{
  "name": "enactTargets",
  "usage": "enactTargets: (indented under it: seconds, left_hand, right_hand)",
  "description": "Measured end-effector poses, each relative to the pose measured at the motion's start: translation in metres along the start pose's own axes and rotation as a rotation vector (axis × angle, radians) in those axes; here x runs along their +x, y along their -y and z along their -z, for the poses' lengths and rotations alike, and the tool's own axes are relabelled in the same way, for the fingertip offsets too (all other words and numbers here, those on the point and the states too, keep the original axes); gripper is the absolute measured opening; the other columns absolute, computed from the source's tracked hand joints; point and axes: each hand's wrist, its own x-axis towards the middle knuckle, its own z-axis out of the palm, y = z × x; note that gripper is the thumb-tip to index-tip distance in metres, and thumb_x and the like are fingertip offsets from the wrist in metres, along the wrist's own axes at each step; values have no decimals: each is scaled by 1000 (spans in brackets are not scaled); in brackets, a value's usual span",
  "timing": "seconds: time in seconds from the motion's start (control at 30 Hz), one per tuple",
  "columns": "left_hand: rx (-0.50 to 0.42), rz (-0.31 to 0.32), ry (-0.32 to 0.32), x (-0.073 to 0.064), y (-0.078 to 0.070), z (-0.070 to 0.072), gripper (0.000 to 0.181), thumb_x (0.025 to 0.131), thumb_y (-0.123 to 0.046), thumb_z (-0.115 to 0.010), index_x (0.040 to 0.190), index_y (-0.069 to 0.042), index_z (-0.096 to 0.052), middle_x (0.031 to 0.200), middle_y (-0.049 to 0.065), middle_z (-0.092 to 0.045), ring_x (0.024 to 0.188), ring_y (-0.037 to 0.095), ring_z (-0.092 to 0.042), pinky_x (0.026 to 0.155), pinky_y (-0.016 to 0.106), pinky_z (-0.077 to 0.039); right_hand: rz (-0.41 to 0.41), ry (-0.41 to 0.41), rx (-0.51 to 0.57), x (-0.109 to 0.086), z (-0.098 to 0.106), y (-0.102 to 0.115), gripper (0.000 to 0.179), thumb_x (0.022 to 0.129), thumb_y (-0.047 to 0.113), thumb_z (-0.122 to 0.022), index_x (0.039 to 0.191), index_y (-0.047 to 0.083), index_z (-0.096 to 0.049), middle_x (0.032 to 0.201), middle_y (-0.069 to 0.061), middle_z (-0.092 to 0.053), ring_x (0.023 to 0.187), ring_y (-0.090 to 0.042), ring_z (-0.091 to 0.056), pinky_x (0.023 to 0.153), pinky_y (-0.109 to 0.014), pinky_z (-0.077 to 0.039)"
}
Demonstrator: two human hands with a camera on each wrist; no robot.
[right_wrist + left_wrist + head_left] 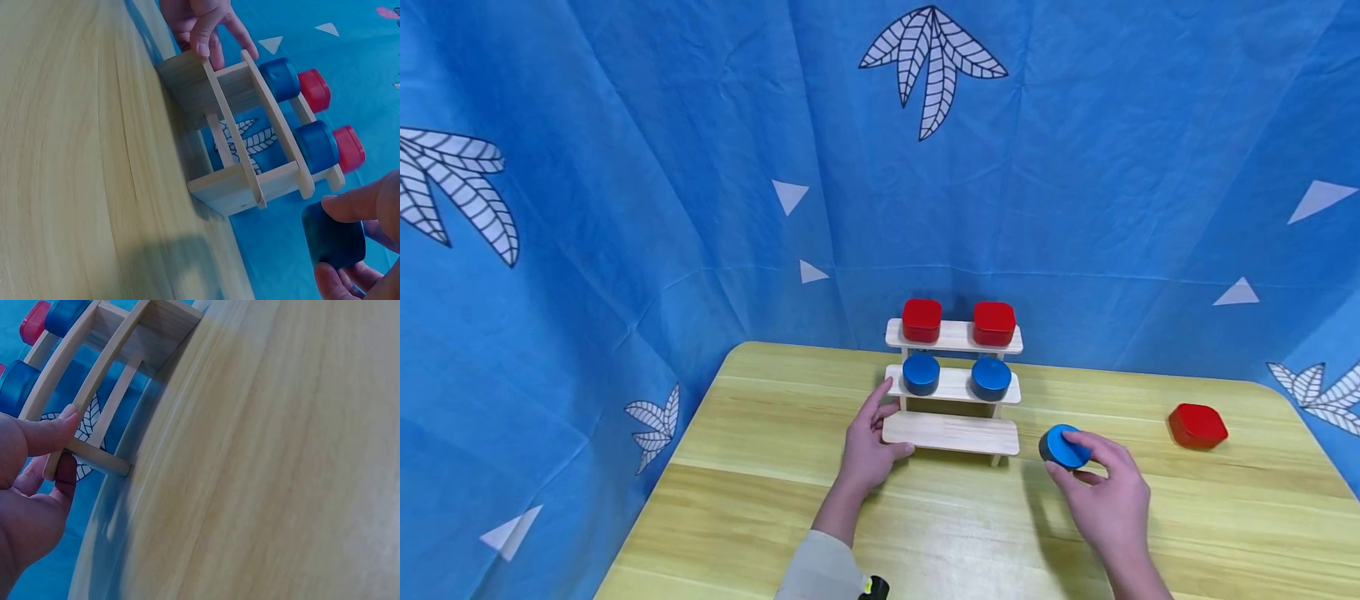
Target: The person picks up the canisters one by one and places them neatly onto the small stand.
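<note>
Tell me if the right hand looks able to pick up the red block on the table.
Probably not just yet: the right hand holds a blue block, which it would likely have to set down first. Otherwise the way looks free, with nothing between it and the red block on the table.

I can read no word, number or brand from here on the red tubs (994, 324), blue tubs (991, 379), wooden stand (951, 433), table (760, 417) or blue cloth (1112, 167); the yellow patch (868, 585) on the black thing (878, 589) beside the left sleeve (823, 571) is too small to make out
</note>
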Motion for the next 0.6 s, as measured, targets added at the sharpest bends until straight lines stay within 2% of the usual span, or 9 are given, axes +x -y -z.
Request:
enactTargets:
  seconds: [0.3, 0.6]
  left_hand:
    - [-22, -10, -1, 1, 0, -1, 114, 65, 25, -79, 149, -42, -42, 135, 6, -57, 118, 28, -57, 91, 32, -54]
    - [-37, -14, 6, 1, 3, -1, 113, 66, 25, -79, 150, -41, -42, 137, 6, -56, 119, 28, -56, 91, 31, -54]
  right_hand:
    - [1, 32, 22, -2, -9, 6, 45, 71, -8, -87, 113, 0, -73, 120, -14, -59, 102, -27, -57, 67, -10, -52]
    - [18, 36, 24, -4, -16, 5, 45, 70, -9, -87, 112, 0, -74, 118, -13, -61, 102, -24, -56, 67, -13, -54]
